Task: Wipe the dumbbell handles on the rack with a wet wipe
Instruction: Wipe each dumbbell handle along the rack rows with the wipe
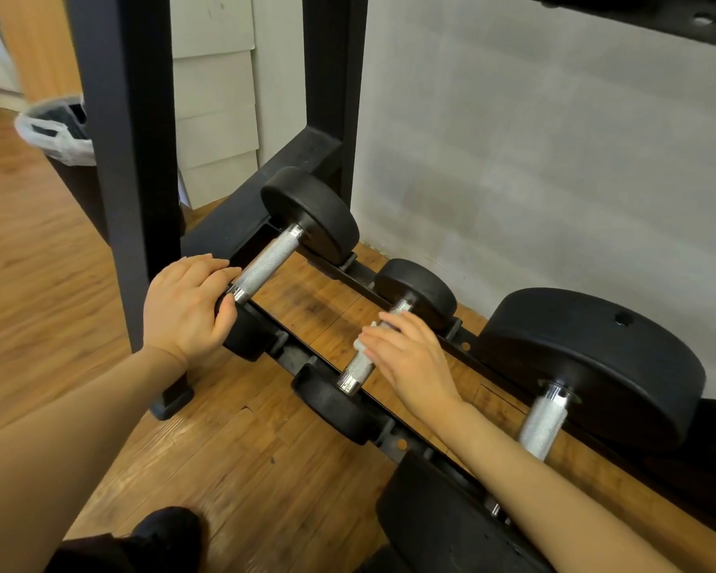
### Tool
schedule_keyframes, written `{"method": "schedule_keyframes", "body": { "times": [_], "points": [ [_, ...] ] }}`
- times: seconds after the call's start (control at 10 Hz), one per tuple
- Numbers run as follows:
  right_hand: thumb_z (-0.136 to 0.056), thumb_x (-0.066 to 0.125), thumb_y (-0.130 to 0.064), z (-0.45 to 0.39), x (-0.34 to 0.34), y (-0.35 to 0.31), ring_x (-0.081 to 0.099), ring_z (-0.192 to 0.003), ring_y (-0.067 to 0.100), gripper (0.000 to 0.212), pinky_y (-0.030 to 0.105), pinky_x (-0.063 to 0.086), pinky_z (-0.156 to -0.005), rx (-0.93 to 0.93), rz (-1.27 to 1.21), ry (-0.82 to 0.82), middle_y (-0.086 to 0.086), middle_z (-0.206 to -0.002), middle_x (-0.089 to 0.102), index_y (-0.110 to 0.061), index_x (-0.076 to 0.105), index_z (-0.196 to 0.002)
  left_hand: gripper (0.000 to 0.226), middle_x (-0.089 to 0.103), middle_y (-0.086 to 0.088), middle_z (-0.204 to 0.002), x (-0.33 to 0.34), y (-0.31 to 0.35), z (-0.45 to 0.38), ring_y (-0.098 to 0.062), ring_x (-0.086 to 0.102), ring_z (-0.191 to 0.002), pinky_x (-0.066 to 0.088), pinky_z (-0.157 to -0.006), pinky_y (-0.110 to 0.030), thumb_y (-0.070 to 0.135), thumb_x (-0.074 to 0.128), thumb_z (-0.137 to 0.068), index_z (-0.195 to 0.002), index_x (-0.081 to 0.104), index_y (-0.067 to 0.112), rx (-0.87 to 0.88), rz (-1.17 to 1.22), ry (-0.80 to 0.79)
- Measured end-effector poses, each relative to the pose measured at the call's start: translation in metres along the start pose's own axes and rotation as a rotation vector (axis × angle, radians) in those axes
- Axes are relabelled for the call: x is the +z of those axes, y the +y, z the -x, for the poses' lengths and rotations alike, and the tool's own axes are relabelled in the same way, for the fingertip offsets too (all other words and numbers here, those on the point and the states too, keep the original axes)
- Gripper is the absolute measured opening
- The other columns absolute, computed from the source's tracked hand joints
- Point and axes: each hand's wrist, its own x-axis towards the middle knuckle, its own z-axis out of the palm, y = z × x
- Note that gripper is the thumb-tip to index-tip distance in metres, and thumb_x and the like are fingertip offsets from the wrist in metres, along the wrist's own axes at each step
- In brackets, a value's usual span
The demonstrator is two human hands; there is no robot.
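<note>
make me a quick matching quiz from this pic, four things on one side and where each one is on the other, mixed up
Things:
1. wet wipe
2. left hand
3. biggest dumbbell
4. trash bin

Places:
a. on the floor behind the rack post
b. under the right hand on the middle dumbbell handle
c. furthest right on the rack
d. gripping the near end of the leftmost dumbbell

Pairs: 1-b, 2-d, 3-c, 4-a

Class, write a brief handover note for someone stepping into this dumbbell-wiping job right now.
Left hand: grips the near head of the left dumbbell, steadying it.
Right hand: presses the wet wipe round the middle dumbbell's handle.
Done: cannot tell from this view which handles are finished.
Left: finish the middle handle, then wipe the large right dumbbell's handle on the rack.
</note>
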Motion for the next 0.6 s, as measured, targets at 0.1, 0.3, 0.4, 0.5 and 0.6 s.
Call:
{"method": "schedule_keyframes", "body": {
  "times": [0.1, 0.3, 0.4, 0.5, 0.6],
  "points": [
    [-0.080, 0.074, -0.013, -0.003, -0.002, -0.001, 0.058, -0.112, 0.022, 0.028, 0.033, 0.027, -0.110, 0.003, 0.003, -0.015, -0.002, -0.110, 0.070, -0.016, 0.073, -0.108, 0.050, 0.067, -0.013, -0.118, 0.001, -0.002, 0.000, -0.034, 0.056, -0.120, 0.039, -0.102, -0.047, 0.032, 0.038, -0.090, -0.120, 0.068, 0.006, 0.010, -0.002, 0.003],
    [-0.083, 0.071, -0.020, -0.005, -0.008, 0.000, 0.053, -0.116, 0.018, 0.026, 0.032, 0.009, -0.116, -0.078, 0.054, -0.120, -0.008, -0.112, 0.067, -0.024, 0.070, -0.109, 0.049, 0.067, -0.013, -0.118, 0.001, -0.002, 0.000, -0.033, 0.056, -0.119, 0.038, -0.103, -0.047, 0.032, 0.038, -0.090, -0.120, 0.068, 0.006, 0.009, -0.004, 0.007],
    [-0.079, 0.076, -0.019, -0.004, -0.008, 0.000, 0.054, -0.115, 0.020, 0.032, 0.033, 0.012, -0.114, -0.031, 0.052, -0.092, -0.006, -0.115, 0.068, -0.023, 0.071, -0.110, 0.050, 0.067, -0.012, -0.118, 0.001, -0.003, 0.000, -0.033, 0.056, -0.120, 0.038, -0.103, -0.047, 0.033, 0.038, -0.091, -0.121, 0.067, 0.007, 0.005, 0.002, 0.005],
    [-0.078, 0.072, -0.012, -0.001, -0.002, -0.010, 0.056, -0.111, 0.020, 0.032, 0.032, 0.019, -0.112, -0.104, 0.001, -0.093, -0.005, -0.111, 0.068, -0.019, 0.071, -0.109, 0.050, 0.067, -0.012, -0.119, 0.002, -0.003, 0.000, -0.033, 0.055, -0.120, 0.038, -0.103, -0.047, 0.034, 0.037, -0.091, -0.121, 0.067, 0.008, 0.002, 0.005, -0.002],
    [-0.078, 0.068, -0.013, 0.001, -0.001, -0.012, 0.055, -0.113, 0.020, 0.030, 0.035, 0.018, -0.113, -0.154, 0.025, -0.105, -0.005, -0.110, 0.068, -0.019, 0.071, -0.108, 0.050, 0.067, -0.012, -0.119, 0.001, -0.003, 0.000, -0.033, 0.056, -0.120, 0.038, -0.103, -0.047, 0.034, 0.037, -0.091, -0.121, 0.067, 0.007, 0.002, 0.008, 0.003]
  ]
}}
